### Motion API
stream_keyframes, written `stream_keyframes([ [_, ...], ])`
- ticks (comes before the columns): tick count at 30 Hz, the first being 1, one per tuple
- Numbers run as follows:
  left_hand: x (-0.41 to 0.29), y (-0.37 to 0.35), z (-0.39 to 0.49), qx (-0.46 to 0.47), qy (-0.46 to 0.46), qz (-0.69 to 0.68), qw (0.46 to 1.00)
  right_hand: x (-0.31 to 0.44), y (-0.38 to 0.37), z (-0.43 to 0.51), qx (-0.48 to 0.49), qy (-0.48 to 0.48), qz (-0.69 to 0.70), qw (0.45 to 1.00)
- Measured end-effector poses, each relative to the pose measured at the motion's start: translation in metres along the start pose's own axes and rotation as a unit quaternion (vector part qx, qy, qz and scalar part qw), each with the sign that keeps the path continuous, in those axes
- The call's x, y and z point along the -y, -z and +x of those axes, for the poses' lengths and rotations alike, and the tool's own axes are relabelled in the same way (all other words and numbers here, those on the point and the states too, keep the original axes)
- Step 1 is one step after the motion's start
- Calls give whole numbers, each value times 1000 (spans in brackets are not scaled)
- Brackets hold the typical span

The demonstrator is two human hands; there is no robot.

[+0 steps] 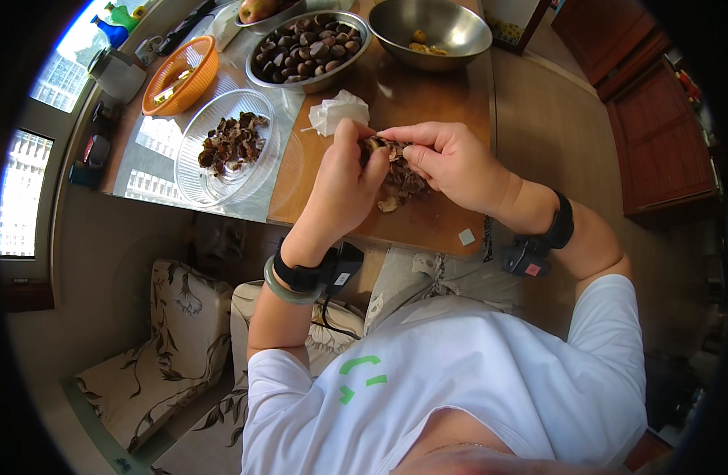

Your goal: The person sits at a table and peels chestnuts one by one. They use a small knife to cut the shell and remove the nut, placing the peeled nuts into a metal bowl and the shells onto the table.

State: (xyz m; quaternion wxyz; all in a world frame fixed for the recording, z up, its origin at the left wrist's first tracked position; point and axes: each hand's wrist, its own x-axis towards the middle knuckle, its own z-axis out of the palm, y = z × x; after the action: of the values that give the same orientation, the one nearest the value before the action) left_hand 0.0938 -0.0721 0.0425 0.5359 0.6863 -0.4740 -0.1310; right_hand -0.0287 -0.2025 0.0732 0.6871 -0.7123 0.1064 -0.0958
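Note:
A partly peeled chestnut [374, 143] sits in the fingers of my left hand [349, 184], mostly hidden by them. Thumb and forefinger of my right hand [459, 160] grip at its right side, where bits of shell show. Under both hands lies a pile of brown chestnut shells [407, 181], with a pale scrap [389, 205] at its near edge. Beyond my hands stands a steel bowl [316, 87] full of unpeeled chestnuts [307, 47]. To its right, a larger steel bowl [468, 35] holds a few yellow peeled kernels [426, 47].
A clear plastic bowl [192, 187] with brown shells [233, 142] is on the left, near an orange plastic basket [209, 56]. Crumpled white tissue [339, 113] lies just past my left hand. A small pale square [466, 237] is near the table's front edge. A floral-cushioned chair [186, 314] stands lower left.

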Motion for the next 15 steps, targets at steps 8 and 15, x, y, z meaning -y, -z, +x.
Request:
stream_keyframes([
  [8,-7,0,0,-27,-29,33,999,6,-1,-5,6,-42,18,999],
  [15,-15,-3,-3,-66,26,129,989,-11,-13,-3,-64,112,-79,988],
])
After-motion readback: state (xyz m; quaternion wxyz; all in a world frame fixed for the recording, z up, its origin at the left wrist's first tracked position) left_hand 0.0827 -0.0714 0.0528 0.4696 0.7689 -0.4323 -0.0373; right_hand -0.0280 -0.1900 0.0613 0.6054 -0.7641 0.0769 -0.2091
